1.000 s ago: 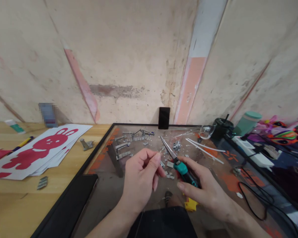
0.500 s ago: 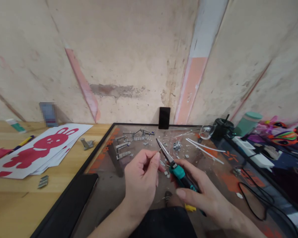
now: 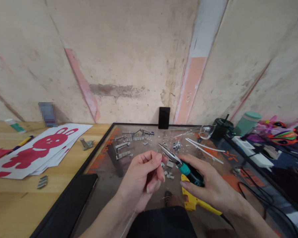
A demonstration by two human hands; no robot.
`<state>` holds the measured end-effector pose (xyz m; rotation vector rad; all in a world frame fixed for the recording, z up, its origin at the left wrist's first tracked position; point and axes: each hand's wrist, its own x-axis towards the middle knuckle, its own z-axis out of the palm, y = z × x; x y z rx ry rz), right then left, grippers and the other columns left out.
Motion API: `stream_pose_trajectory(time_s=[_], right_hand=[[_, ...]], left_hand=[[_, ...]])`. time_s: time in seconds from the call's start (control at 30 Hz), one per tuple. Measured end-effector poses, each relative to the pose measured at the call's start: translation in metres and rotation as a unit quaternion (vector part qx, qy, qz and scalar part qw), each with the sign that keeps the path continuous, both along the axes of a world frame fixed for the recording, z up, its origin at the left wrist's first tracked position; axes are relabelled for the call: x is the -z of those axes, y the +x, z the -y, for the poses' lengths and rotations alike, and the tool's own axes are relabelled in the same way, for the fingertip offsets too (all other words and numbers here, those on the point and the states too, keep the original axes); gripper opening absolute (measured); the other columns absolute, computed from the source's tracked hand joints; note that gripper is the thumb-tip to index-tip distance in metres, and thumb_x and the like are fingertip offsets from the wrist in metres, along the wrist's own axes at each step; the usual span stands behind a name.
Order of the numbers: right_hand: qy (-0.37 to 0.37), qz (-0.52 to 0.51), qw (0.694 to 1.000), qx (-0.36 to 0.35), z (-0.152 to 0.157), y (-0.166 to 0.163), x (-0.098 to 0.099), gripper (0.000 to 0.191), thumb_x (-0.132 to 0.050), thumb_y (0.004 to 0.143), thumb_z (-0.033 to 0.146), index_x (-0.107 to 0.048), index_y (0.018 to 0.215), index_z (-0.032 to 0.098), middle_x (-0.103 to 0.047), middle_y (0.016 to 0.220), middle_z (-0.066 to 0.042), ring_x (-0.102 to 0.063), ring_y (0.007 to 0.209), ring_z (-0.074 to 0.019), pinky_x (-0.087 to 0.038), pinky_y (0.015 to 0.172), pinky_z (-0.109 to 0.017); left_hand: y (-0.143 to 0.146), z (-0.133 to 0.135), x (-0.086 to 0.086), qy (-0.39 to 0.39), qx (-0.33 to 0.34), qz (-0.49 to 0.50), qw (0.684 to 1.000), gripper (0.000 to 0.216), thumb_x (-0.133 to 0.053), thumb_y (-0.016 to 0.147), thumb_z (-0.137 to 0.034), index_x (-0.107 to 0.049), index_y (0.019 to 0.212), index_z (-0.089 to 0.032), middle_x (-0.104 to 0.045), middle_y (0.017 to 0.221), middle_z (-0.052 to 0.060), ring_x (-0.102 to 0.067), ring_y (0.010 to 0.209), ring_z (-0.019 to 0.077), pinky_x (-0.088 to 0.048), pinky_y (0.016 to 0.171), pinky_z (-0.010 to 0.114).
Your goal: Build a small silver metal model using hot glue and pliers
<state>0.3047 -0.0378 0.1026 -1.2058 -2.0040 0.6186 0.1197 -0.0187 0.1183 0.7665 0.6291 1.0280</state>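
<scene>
My left hand is closed in a pinch, thumb against forefinger. A thin pale wire trails down from under its palm; the end at the fingertips is too small to make out. In my right hand are long-nose pliers with teal and black handles, their tips pointing up and left, just beyond my left fingertips and apart from them. Beneath my right hand lies a yellow glue gun, partly covered by it. Small grey pieces are scattered under the pliers.
Grey strip assemblies sit on the dark glass tabletop. White strips, a clear cup and black cables are to the right. A black phone leans on the wall. Rabbit-print paper lies left.
The pliers have moved away from my left fingertips, down and right, with my right hand. My left hand has turned slightly, showing the trailing wire. More of the yellow glue gun shows.
</scene>
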Motion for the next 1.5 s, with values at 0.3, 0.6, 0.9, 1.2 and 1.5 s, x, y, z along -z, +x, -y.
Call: stream_pose_trajectory(time_s=[0.3,0.6,0.9,1.2,1.5], right_hand=[[-0.138,-0.110,0.983,-0.058,0.005,-0.014,-0.004,0.046,-0.062,0.076,0.030,-0.049,0.120,0.021,-0.061,0.102,-0.003,-0.055,0.095,-0.0227,-0.044,0.082,-0.034],[-0.129,-0.046,0.990,-0.026,0.004,-0.005,-0.002,0.048,-0.062,0.074,0.026,-0.051,0.120,0.019,-0.063,0.099,-0.005,-0.058,0.089,-0.0226,-0.046,0.078,-0.036],[-0.059,0.030,0.997,-0.031,-0.001,0.018,-0.007,0.049,-0.066,0.071,0.026,-0.057,0.119,0.021,-0.061,0.117,-0.009,-0.055,0.105,-0.0291,-0.040,0.092,-0.045],[-0.069,0.046,0.997,0.003,-0.003,0.021,-0.010,0.049,-0.063,0.072,0.028,-0.056,0.120,0.020,-0.060,0.116,-0.010,-0.055,0.104,-0.0285,-0.042,0.090,-0.043],[-0.125,-0.026,0.991,-0.043,-0.005,0.017,-0.007,0.048,-0.064,0.073,0.027,-0.053,0.119,0.022,-0.062,0.107,-0.004,-0.057,0.095,-0.0231,-0.044,0.085,-0.036]], left_hand=[[0.007,-0.001,0.013,0.193,-0.240,-0.228,0.924,0.020,-0.054,0.079,-0.029,-0.052,0.065,-0.016,-0.057,0.048,-0.004,-0.040,0.030,0.0037,-0.030,0.031,0.015],[0.004,-0.004,0.010,0.151,-0.154,-0.199,0.956,0.024,-0.055,0.078,-0.030,-0.049,0.061,-0.015,-0.056,0.043,-0.003,-0.036,0.027,0.0021,-0.024,0.029,0.013],[-0.001,-0.003,0.000,0.005,0.039,-0.036,0.999,0.018,-0.062,0.072,-0.028,-0.055,0.066,-0.013,-0.053,0.037,-0.004,-0.026,0.022,-0.0008,-0.016,0.026,0.010],[0.003,-0.003,0.005,0.078,-0.055,-0.108,0.990,0.020,-0.060,0.075,-0.027,-0.051,0.064,-0.014,-0.059,0.047,-0.002,-0.038,0.026,0.0009,-0.022,0.028,0.011],[0.007,-0.002,0.009,0.111,-0.115,-0.160,0.974,0.019,-0.056,0.077,-0.029,-0.051,0.065,-0.015,-0.054,0.045,-0.005,-0.032,0.027,0.0008,-0.019,0.029,0.012]])
